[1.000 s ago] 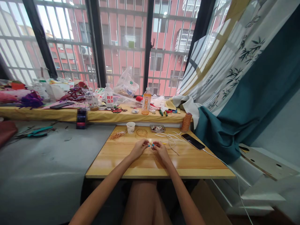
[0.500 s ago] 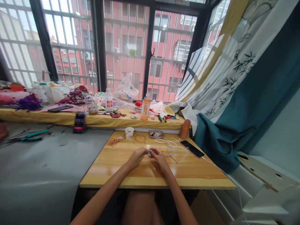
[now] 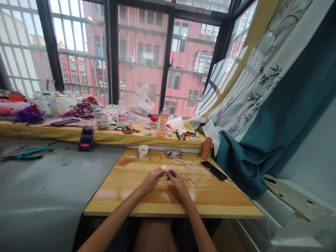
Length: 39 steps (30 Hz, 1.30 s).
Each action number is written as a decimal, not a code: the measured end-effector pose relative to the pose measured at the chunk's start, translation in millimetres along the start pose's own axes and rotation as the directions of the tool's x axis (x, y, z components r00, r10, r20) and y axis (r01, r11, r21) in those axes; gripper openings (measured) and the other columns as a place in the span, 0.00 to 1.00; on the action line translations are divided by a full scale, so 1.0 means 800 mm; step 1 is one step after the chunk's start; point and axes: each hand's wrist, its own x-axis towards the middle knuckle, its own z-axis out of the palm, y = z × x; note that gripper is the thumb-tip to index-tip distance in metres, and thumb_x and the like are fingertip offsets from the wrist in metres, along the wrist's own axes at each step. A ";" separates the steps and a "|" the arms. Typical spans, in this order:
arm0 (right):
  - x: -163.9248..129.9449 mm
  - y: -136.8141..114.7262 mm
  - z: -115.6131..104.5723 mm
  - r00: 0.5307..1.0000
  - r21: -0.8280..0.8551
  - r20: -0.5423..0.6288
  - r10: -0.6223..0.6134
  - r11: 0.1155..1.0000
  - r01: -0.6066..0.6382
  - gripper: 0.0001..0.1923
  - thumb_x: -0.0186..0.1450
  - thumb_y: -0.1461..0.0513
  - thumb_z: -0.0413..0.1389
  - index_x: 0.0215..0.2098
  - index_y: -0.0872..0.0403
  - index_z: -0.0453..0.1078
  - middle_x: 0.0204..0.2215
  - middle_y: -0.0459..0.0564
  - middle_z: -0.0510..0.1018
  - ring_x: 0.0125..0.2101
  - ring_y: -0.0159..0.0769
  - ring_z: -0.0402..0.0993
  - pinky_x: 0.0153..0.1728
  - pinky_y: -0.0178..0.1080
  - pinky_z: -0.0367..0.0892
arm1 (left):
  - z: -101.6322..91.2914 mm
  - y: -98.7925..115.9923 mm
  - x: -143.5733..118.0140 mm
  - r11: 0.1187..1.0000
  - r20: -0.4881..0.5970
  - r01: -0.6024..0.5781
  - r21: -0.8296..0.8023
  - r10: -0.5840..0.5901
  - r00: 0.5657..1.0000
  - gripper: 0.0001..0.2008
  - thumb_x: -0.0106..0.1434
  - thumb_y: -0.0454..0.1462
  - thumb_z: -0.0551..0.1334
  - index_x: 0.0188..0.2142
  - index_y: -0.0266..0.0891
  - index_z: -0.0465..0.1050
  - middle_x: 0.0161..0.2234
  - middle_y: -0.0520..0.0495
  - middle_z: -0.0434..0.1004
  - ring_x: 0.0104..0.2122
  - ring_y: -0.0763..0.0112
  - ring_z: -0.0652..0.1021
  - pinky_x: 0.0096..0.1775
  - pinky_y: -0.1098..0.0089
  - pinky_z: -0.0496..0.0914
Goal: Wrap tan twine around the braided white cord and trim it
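- R hand: thumb & index look pinched on a small whitish piece, most of it hidden by the fingers.
- L hand: fingers curled in, tips right beside same piece; can't tell if they grip it too.
- Piece sits btwn the two hands' fingertips, above the bench; part of it shows just under R fingertips, so R looks nearer, L only just beside. Long axis: too small to tell.
- Just beyond R hand: a thin yellow item, then loose white flat cords.
- Farther, ahead of hands: clear shallow tray w/ small mixed bits, thin tan cord ring, white paper cup.
- Well right of R hand: black-screened phone, plugged in.
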 end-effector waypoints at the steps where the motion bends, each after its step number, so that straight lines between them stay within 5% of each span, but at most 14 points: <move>1: 0.000 0.000 0.000 1.000 -0.007 -0.005 -0.006 1.000 0.006 0.16 0.44 0.52 0.59 0.25 0.53 0.65 0.20 0.44 0.69 0.21 0.31 0.65 0.26 0.35 0.62 | 0.001 0.000 0.000 1.000 -0.002 0.000 -0.003 0.000 1.000 0.12 0.59 0.34 0.48 0.34 0.38 0.70 0.28 0.48 0.67 0.29 0.74 0.67 0.33 0.74 0.63; 7: 0.002 -0.002 -0.003 0.998 -0.051 -0.032 -0.048 0.998 0.046 0.16 0.46 0.51 0.57 0.25 0.54 0.65 0.20 0.44 0.69 0.21 0.31 0.64 0.26 0.35 0.61 | 0.003 -0.007 0.003 0.972 -0.037 0.130 -0.196 -0.139 0.990 0.11 0.57 0.36 0.51 0.35 0.37 0.69 0.29 0.48 0.70 0.29 0.73 0.70 0.34 0.72 0.64; 13: -0.001 -0.005 -0.001 0.997 -0.093 -0.019 -0.081 0.993 0.079 0.13 0.48 0.53 0.57 0.25 0.54 0.65 0.21 0.44 0.69 0.23 0.31 0.65 0.27 0.35 0.61 | 0.005 -0.011 0.009 0.890 0.040 0.267 -0.370 -0.272 0.961 0.09 0.53 0.36 0.55 0.33 0.34 0.69 0.25 0.50 0.71 0.26 0.74 0.70 0.29 0.74 0.65; 18: 0.000 0.000 0.000 0.996 -0.153 -0.017 -0.088 0.985 0.085 0.12 0.49 0.54 0.56 0.25 0.54 0.65 0.20 0.45 0.69 0.23 0.32 0.65 0.26 0.35 0.60 | 0.001 -0.009 0.008 0.922 0.010 0.241 -0.303 -0.250 0.968 0.07 0.53 0.33 0.54 0.29 0.35 0.69 0.27 0.48 0.73 0.29 0.72 0.71 0.33 0.72 0.65; 24: -0.001 0.005 -0.001 0.995 -0.228 -0.040 -0.095 0.970 0.083 0.09 0.50 0.56 0.55 0.24 0.54 0.65 0.19 0.44 0.68 0.23 0.32 0.64 0.26 0.34 0.60 | 0.001 -0.008 -0.002 0.996 0.040 0.035 -0.086 -0.032 0.999 0.09 0.56 0.32 0.51 0.30 0.37 0.70 0.31 0.47 0.72 0.32 0.72 0.70 0.37 0.72 0.63; 29: -0.007 -0.004 0.001 0.989 -0.313 -0.059 -0.134 0.943 0.109 0.06 0.52 0.58 0.53 0.25 0.54 0.67 0.22 0.46 0.71 0.26 0.35 0.66 0.29 0.35 0.60 | 0.005 -0.018 0.004 0.976 0.049 0.171 -0.135 -0.166 0.985 0.08 0.56 0.35 0.53 0.32 0.37 0.69 0.31 0.47 0.73 0.32 0.71 0.71 0.36 0.72 0.64; 34: -0.013 -0.014 0.005 0.973 -0.423 -0.058 -0.225 0.888 0.180 0.05 0.54 0.60 0.51 0.27 0.53 0.68 0.26 0.49 0.73 0.29 0.37 0.68 0.33 0.38 0.61 | 0.003 -0.025 0.008 0.973 -0.085 0.207 -0.100 -0.216 0.973 0.12 0.57 0.37 0.51 0.34 0.36 0.70 0.32 0.46 0.73 0.33 0.70 0.71 0.38 0.70 0.64; 39: -0.016 -0.013 0.005 0.951 -0.455 0.016 -0.308 0.845 0.281 0.07 0.56 0.59 0.50 0.28 0.52 0.69 0.28 0.50 0.72 0.31 0.36 0.67 0.34 0.38 0.61 | 0.003 -0.022 0.006 0.951 0.024 0.263 -0.165 -0.262 0.965 0.12 0.56 0.37 0.51 0.34 0.36 0.70 0.25 0.49 0.71 0.25 0.73 0.70 0.29 0.74 0.64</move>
